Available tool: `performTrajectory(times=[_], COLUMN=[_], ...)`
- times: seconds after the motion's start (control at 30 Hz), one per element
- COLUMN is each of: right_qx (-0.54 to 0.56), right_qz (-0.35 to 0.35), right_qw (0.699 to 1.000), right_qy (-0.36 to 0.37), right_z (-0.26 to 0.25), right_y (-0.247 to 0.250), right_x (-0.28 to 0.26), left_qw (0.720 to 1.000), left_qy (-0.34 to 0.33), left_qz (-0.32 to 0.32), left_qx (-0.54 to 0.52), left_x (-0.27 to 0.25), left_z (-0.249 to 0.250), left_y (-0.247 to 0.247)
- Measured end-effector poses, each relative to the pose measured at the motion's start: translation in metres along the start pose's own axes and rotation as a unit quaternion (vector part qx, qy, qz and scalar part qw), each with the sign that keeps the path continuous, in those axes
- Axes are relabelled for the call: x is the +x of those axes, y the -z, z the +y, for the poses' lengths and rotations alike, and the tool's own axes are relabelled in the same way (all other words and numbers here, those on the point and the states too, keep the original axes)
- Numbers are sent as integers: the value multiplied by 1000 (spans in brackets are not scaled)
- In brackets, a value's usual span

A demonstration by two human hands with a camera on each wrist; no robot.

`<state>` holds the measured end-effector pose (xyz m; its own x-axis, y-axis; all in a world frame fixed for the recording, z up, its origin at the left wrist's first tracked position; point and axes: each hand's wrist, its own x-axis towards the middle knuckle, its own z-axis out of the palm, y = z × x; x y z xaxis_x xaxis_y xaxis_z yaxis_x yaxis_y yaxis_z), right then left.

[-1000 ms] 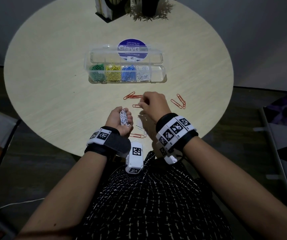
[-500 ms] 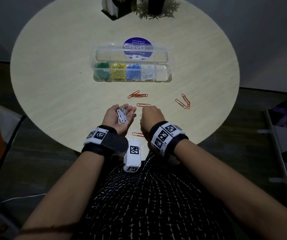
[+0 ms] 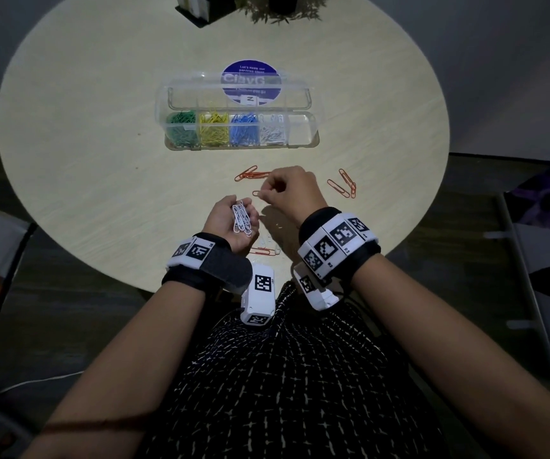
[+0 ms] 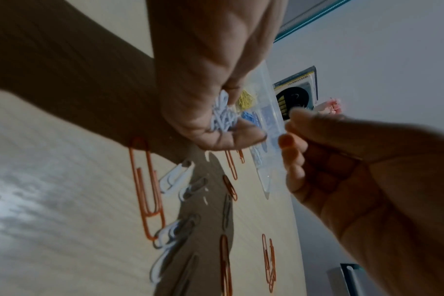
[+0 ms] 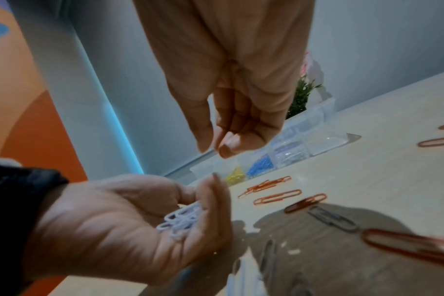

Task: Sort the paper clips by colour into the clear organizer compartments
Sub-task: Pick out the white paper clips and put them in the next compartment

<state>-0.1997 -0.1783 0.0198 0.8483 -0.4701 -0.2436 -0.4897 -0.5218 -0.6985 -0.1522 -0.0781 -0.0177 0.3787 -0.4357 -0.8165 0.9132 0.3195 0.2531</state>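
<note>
Setting: an office or pantry-style break room.
Bench: round, pale wood-grain bench (image 3: 101, 154) bearing a printed round sticker (image 3: 251, 81) reading "Let's keep our pantries clean".
Surroundings: plain grey wall (image 3: 499, 61), dark floor (image 3: 68, 309), small potted plant (image 5: 302, 96).

Since half a second ago, the right hand (image 3: 292, 190) has moved forward from beside the left palm to above the orange clips (image 3: 253, 175), fingers (image 3: 268, 190) curled together. The left hand (image 3: 230, 223) has lifted slightly with its white clips (image 3: 242, 217).
</note>
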Motion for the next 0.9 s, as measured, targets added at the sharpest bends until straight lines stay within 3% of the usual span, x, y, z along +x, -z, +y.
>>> performTrajectory(times=[0.1, 0.23, 0.5, 0.73, 0.9], right_qx=[-72, -165, -246, -214, -263], right_qz=[1, -69, -90, -86, -162], right_qw=[996, 980, 965, 973, 946], right_qy=[-46, -85, -25, 24, 102], right_z=[15, 22, 20, 28, 40], right_y=[0, -18, -27, -11, -4], right_x=[-1, -12, -16, -20, -24], left_qw=[1000, 999, 996, 993, 994], left_qy=[2, -29, -57, -68, -71], left_qz=[3, 14, 12, 25, 25], left_qx=[18, -17, -63, -90, -80], left_x=[3, -5, -15, -15, -15], left_z=[1, 2, 6, 10, 9], left_y=[4, 2, 7, 18, 22])
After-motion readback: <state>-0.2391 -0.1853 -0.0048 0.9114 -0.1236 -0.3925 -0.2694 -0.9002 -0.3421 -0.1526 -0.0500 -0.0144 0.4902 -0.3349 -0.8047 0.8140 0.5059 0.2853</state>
